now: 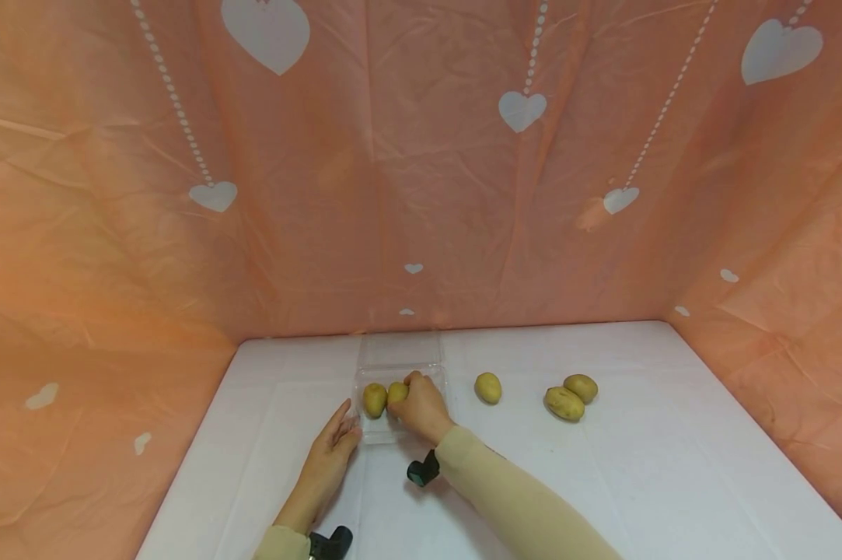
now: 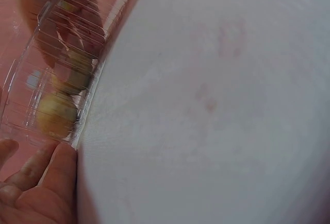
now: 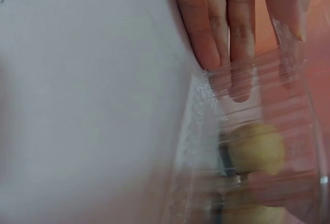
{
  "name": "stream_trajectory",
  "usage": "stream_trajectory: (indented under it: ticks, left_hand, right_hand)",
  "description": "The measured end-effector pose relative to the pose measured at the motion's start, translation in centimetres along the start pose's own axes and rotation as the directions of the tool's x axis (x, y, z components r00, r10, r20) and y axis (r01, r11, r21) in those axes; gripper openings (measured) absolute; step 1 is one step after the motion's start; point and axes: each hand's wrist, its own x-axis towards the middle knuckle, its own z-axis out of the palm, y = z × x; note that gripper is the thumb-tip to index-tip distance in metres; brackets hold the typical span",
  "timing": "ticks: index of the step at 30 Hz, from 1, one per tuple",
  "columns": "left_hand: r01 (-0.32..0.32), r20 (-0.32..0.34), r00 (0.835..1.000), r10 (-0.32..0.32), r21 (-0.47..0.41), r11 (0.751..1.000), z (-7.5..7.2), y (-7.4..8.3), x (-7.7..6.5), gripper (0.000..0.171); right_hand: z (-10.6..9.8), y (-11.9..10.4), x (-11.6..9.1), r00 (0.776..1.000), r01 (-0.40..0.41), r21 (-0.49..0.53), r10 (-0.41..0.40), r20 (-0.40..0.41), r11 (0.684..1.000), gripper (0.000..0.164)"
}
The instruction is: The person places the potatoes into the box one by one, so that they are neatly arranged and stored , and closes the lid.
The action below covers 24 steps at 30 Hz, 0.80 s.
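A clear plastic clamshell box (image 1: pixel 386 437) lies on the table with its lid (image 1: pixel 400 348) folded back toward the wall. Inside, one potato (image 1: pixel 375 400) sits at the left. Beside it my right hand (image 1: pixel 424 408) grips a second potato (image 1: pixel 397 392) with thumb and fingers, low within the box. My left hand (image 1: pixel 330 459) has its fingers straight at the box's left side, fingertips right at the wall. The left wrist view shows both potatoes (image 2: pixel 55 116) through the ribbed side, and the right wrist view shows the left hand's fingers (image 3: pixel 241 33) along it.
To the right of the box a single potato (image 1: pixel 488 388) lies on the white table (image 1: pixel 644 467). Farther right two more potatoes (image 1: pixel 564 404) lie touching. An orange cloth (image 1: pixel 448 194) with white hearts hangs behind and at both sides.
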Motion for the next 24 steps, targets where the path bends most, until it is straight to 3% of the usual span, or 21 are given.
stream_trajectory:
  ticks: [12, 19, 24]
  left_hand:
    - [0.005, 0.004, 1.000, -0.005, 0.005, 1.000, 0.1, -0.1, 0.0, 0.060]
    - [-0.007, -0.001, 1.000, 0.007, 0.009, 1.000, 0.1, 0.0, 0.0, 0.059]
    - [0.020, 0.010, 1.000, -0.020, 0.012, 1.000, 0.1, 0.3, -0.1, 0.060]
  right_hand:
    - [-0.1, -0.1, -0.2, 1.000, -0.011, -0.046, 0.011, 0.005, 0.999, 0.048]
    - [-0.7, 0.0, -0.7, 0.991, 0.123, -0.037, -0.125, -0.040, 0.992, 0.046]
    - [-2.1, -0.1, -1.2, 0.981, 0.192, 0.054, -0.190, -0.033, 0.980, 0.047]
